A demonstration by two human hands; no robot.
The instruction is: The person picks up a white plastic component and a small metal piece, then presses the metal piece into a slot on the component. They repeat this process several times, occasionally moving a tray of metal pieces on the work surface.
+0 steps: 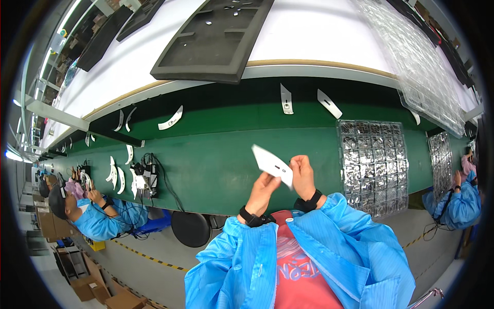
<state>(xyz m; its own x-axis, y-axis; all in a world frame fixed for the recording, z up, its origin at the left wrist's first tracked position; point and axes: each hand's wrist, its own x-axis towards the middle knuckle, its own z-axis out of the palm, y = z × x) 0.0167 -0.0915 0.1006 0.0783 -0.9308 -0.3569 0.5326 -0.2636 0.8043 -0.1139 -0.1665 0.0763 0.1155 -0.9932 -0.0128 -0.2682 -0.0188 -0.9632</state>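
Just above the green bench, both of my hands hold a white plastic panel point(268, 161) with a pointed end and small dark slots. Its tip leans up and to the left. My left hand point(263, 191) is closed on its lower edge. The fingers of my right hand point(303, 172) are bent around its right end, and their tips are partly hidden. Nearest on the right lies a clear plastic blister tray point(373, 167) with rows of shiny pockets. Two more white pieces, a panel point(286, 99) and a slanted panel point(329, 103), lie toward the back of the bench.
A white shelf point(309, 36) overhangs the green bench point(226, 172), bearing a black foam tray point(198, 73) and stacked clear trays point(411, 62). Left are curved white pieces point(121, 180), a small black device point(149, 177) with cables, and a stool point(190, 229). Co-workers sit at both sides.
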